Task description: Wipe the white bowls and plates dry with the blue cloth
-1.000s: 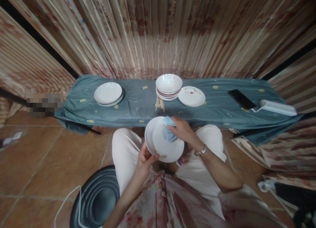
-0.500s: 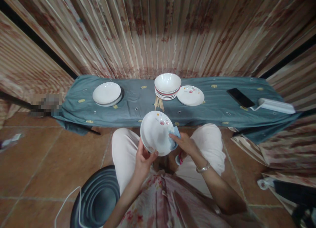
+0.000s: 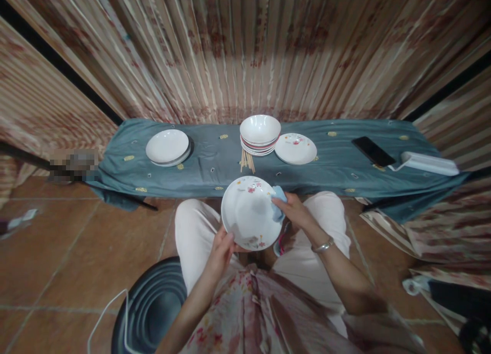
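Observation:
A white plate (image 3: pixel 251 216) with small flower prints near its rim is held above my lap, its upper face tilted toward me. My left hand (image 3: pixel 221 249) grips the plate at the lower left edge, thumb on top and the other fingers mostly hidden underneath. Pinched in my right hand (image 3: pixel 293 211) is a light blue cloth (image 3: pixel 279 195), pressed against the plate's right rim. Just beyond the plate, several wooden chopsticks (image 3: pixel 247 161) lie on the covered table, their far ends under or beside a stack of white bowls (image 3: pixel 260 130).
The long low table has a blue-green cloth (image 3: pixel 215 170). White plates (image 3: pixel 168 147) are stacked on its left; a flowered plate (image 3: pixel 296 149) lies right of the bowls. Farther right are a black phone (image 3: pixel 373 152) and a white device (image 3: pixel 429 163). A dark ringed basin (image 3: pixel 153 308) stands on the floor.
The plate has shifted slightly right and toward me and has turned, showing more prints at its lower edge. My right hand and the cloth have moved a little up and right along the rim.

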The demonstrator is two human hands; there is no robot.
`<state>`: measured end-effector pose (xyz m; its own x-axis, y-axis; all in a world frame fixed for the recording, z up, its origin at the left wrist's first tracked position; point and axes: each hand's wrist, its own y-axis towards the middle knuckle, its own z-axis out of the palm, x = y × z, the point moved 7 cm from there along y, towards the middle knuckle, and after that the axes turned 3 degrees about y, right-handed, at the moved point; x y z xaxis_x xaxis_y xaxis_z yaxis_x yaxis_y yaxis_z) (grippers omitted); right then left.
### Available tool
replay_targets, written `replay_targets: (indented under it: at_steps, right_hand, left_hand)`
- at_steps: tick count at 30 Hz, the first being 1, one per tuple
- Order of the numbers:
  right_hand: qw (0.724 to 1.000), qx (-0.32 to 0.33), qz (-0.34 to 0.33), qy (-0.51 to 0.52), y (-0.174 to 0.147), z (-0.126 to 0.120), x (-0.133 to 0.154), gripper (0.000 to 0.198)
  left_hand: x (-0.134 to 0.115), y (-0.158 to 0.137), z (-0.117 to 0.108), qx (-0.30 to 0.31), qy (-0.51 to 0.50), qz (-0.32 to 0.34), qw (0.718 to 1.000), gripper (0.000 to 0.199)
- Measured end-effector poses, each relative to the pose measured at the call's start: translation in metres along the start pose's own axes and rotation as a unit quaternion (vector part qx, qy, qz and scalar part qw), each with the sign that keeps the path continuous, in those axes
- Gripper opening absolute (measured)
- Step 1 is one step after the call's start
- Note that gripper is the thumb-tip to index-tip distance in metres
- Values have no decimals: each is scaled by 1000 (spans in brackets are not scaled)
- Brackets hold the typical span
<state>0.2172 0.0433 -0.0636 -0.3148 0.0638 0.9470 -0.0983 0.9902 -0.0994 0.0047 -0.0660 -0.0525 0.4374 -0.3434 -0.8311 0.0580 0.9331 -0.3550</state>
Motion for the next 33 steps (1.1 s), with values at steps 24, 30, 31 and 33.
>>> replay_targets:
  at_steps: [24,30,31,33]
  right_hand:
    - [958,19,181,220,-59,68,-16,48]
    - [942,-18,158,297,-65,77,-17,46]
    - [941,-21,158,298,-65,76,-17,46]
    - [943,-26,151,296,-63,74,-18,46]
  left_hand:
    - [3,6,-4,-85,4,35,996,83]
    - [6,6,-3,-80,-3,35,996,79]
    - [6,7,-2,-76,0,34,997,77]
    - [5,7,-3,-77,14,35,996,73]
